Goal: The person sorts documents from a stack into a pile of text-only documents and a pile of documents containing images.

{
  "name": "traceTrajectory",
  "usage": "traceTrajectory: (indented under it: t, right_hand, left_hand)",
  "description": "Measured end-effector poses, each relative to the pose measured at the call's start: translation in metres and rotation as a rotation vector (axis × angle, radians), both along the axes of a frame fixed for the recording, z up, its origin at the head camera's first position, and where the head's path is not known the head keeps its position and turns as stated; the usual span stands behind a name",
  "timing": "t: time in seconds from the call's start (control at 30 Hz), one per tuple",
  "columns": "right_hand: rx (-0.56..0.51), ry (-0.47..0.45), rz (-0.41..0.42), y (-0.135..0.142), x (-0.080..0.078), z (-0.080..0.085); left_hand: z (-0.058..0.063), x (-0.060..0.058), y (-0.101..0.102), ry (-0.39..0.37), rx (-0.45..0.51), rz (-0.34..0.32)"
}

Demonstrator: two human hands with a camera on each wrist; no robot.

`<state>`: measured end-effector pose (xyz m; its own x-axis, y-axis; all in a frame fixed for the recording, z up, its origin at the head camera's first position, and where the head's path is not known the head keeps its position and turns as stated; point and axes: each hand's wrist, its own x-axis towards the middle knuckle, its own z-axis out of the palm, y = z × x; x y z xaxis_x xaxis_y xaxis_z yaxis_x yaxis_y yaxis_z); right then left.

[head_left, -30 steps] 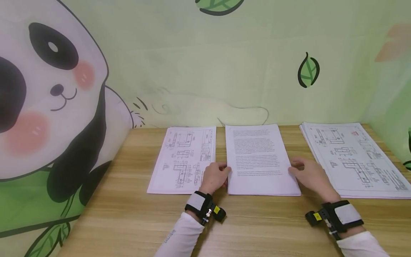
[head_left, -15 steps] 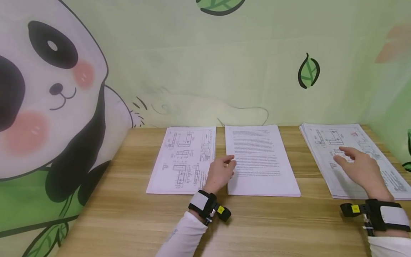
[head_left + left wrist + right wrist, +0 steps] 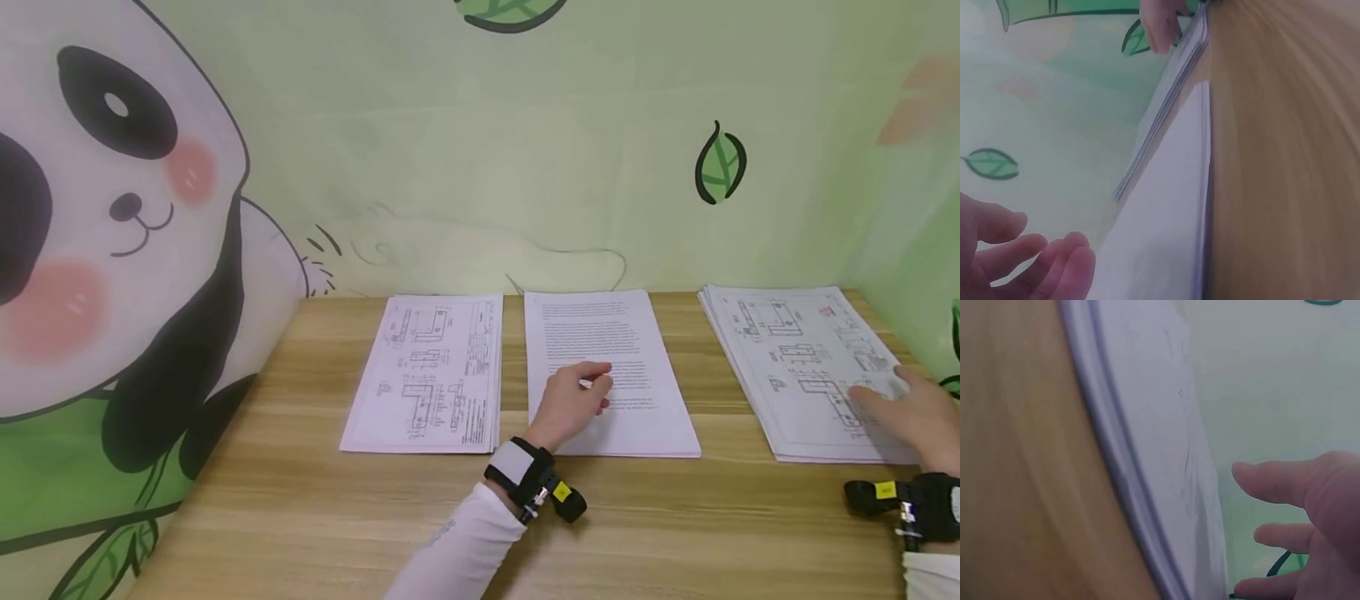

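Three stacks of printed paper lie in a row on the wooden table. My left hand hovers over the middle stack, a page of typed text, with its fingers loosely bent and nothing in them. In the left wrist view those fingers are apart from the paper. At the right, my right hand is over the right stack of technical drawings, thumb and fingers spread. The right wrist view shows the right hand holding nothing, beside the stack's layered edge.
The left stack also carries technical drawings. Behind the wooden table stands a green wall printed with a panda and leaves. Strips of bare wood separate the stacks.
Both hands have let go of the middle stack's sides. My right hand has moved right over the right stack; my left has lifted and shifted right above the middle one.
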<state>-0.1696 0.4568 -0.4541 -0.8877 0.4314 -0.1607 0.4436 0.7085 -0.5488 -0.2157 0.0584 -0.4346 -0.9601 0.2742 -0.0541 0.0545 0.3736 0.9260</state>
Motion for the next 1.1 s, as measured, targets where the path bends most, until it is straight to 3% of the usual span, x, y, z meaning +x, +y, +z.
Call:
traceTrajectory:
  t: [0.23, 0.47, 0.6, 0.73, 0.97, 1.1]
  right_hand:
    - [-0.015, -0.047, -0.115, 0.01, -0.002, -0.013]
    - [0.001, -0.073, -0.102, 0.005, -0.001, -0.013]
    - [-0.005, -0.1, -0.086, 0.001, -0.002, -0.011]
    - [0.015, -0.103, -0.073, -0.003, -0.002, -0.009]
    - [0.068, -0.105, -0.06, -0.01, -0.004, -0.006]
    - [0.093, -0.069, -0.062, -0.016, -0.005, -0.003]
  left_hand:
    - [-0.007, 0.013, 0.038, -0.053, 0.019, -0.074]
    - [-0.011, 0.029, 0.073, -0.024, -0.066, -0.191]
    - [-0.014, 0.034, 0.088, -0.035, -0.074, -0.223]
    - [-0.017, 0.036, 0.096, -0.098, -0.027, -0.205]
    - [-0.019, 0.035, 0.105, -0.277, 0.118, -0.133]
    - [-0.021, 0.034, 0.111, -0.328, 0.179, -0.101]
